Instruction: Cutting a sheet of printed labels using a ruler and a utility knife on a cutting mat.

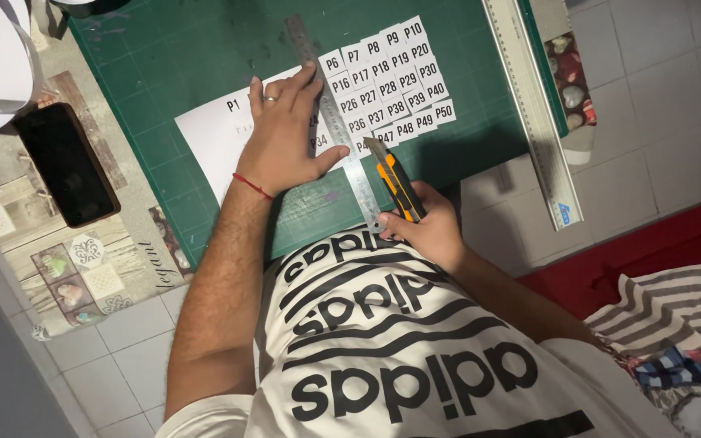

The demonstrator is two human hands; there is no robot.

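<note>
the left hand [285, 138] lay flat and spread, palm down, pressing a steel ruler [330, 113] and a white printed sheet [221, 130] onto a green cutting mat [196, 57]; a ring showed on one finger and a red thread circled the wrist. the right hand [427, 227] was closed around the rear of an orange and black utility knife [395, 182], whose tip rested against the right edge of the steel ruler, near its lower end. the steel ruler ran on a slant from the top of the mat down toward the person's body. to the right of it, just beside the blade, lay the cut-out part of the sheet, a block of small white labels [391, 81] in rows, touching one another. a long aluminium straightedge [533, 105] lay along the mat's right border, well apart from both hands. a dark smartphone [66, 162] lay face up on a patterned cloth [91, 268] left of the mat. pale floor tiles [659, 97] surrounded the mat, and a striped fabric [675, 308] lay at the lower right.
</note>
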